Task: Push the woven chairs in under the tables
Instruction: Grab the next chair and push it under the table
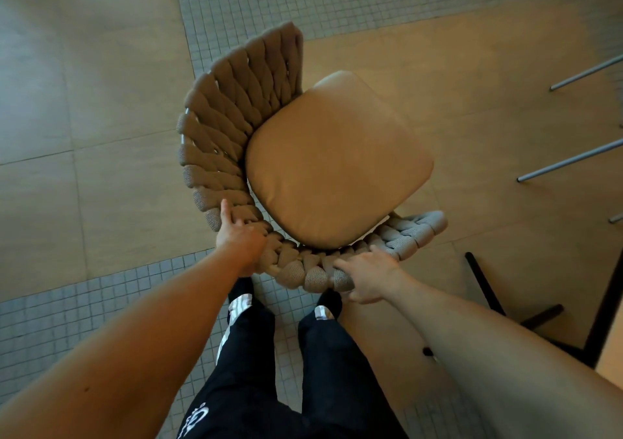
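Below the head camera, centre frame: a tan chair with a thick braided-rope wraparound back [215, 128] and a smooth tan square seat cushion [337, 165]. It stands on a floor of large beige tiles [472, 68], with its near edge over a strip of small grey mosaic tiles [84, 310]. Seat opening faces up-right in frame, toward thin grey metal legs [573, 160] at the right edge. Chair sits well apart from those legs, with bare floor between.

Left hand [237, 236] grips the woven back rim at its lower-left curve. Thumb is stretched up along the outer rope, while the other fingers curl over the rim toward the cushion side; their tips are hidden in the weave.

Right hand [367, 277] holds the rim at the lower-right stretch of the back. Fingers [347, 265] are laid over the top of the rope, slightly spread and bent down on it. Thumb is tucked under the rim's outer side, only partly visible. Both forearms are bare and extended forward.

Near bottom centre: the person's legs in black trousers with a white side stripe [256, 354], and dark shoes with white patches, just behind the chair back.

Lower right: a dark metal base with black bars [488, 290], near the chair's right end but not touching it.
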A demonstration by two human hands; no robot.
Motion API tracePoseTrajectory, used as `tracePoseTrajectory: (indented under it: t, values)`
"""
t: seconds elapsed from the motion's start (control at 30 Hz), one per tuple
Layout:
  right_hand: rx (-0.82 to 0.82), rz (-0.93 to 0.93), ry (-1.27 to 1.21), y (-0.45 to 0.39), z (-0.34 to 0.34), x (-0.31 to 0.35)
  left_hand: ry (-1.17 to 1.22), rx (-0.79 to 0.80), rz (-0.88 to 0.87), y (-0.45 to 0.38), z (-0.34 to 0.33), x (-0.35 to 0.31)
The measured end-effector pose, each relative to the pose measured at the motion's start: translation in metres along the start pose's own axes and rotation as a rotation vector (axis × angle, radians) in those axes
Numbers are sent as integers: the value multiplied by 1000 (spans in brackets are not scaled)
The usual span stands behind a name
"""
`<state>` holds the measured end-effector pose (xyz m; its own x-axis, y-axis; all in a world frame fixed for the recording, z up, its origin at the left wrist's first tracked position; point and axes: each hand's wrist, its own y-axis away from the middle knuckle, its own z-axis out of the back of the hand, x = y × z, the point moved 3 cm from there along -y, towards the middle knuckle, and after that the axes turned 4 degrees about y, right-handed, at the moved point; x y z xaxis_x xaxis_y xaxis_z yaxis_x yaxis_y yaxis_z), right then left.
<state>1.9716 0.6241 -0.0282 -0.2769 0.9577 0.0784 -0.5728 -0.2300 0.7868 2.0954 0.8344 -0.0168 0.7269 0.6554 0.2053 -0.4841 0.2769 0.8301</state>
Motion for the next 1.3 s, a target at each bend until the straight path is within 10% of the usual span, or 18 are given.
tracePoseTrajectory:
  t: [0.57, 1.3]
  values:
    - [169, -200, 181, 8, 9, -142, 496, -55, -216, 12, 21, -149]
    - [105, -253, -66, 22, -4, -27, 250, -205, -344, 36, -18, -66]
